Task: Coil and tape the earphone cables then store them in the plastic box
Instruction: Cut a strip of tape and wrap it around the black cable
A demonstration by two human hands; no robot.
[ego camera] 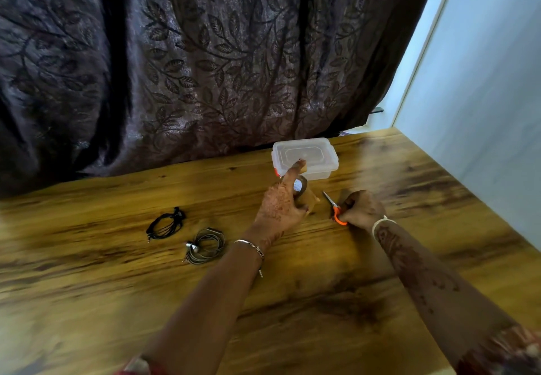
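Two coiled earphone cables lie on the wooden table point(292, 301): a black one point(165, 224) to the left and a grey one point(206, 246) nearer me. My left hand point(281, 202) grips a brown tape roll point(300, 188), with the forefinger stretched out towards the plastic box point(306, 156). A strip of tape point(313, 199) is drawn out from the roll to the right. My right hand point(363, 207) is closed on orange-handled scissors point(335, 209) whose blades point at the strip. The clear box stands lidded at the table's far edge.
A dark leaf-patterned curtain point(190, 67) hangs behind the table's far edge. A pale wall point(483, 96) runs along the right side. Bare wood spreads across the near half of the table.
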